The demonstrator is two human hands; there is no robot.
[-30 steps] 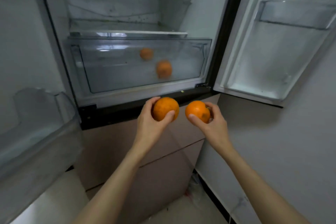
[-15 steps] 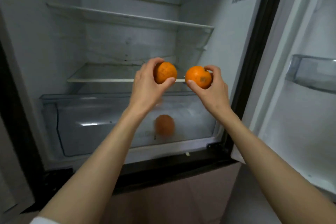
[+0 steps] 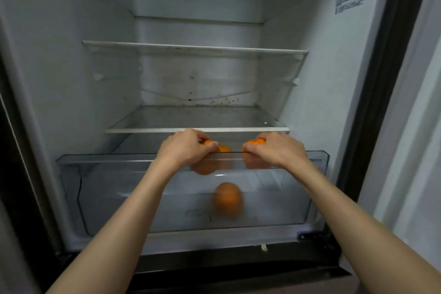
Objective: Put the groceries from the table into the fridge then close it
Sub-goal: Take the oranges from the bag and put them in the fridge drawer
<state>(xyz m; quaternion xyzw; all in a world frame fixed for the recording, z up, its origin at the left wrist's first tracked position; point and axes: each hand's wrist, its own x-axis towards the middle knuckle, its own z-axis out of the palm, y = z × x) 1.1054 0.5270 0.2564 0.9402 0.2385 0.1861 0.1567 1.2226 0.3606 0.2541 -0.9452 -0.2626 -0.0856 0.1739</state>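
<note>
- Right now left hand [image 3: 185, 149] is wrapped over an orange [image 3: 207, 164], fingers curled on top, fruit half behind the clear front wall of the crisper drawer [image 3: 107, 198].
- Right hand [image 3: 274, 150] grips a second orange [image 3: 255, 154] the same way, just right of the first; the two fruits are near each other, apart.
- Both oranges sit in the gap under the lowest glass shelf [image 3: 198, 130], just over the drawer's front rim, neither let go.
- A third orange [image 3: 228, 199] lies on the drawer floor, below and between the hands, blurred through the plastic.
- Upper shelves look bare; fridge door [image 3: 415, 126] stands open at far right.
- Step, as I judge it: lowering both fruits into the drawer; door closing remains.
- Risks: gap under the shelf is tight, knuckles could knock the shelf edge; dropping from rim height may land a fruit on the one below and bruise or roll it; a fruit caught on the rim could tip out the near side.
</note>
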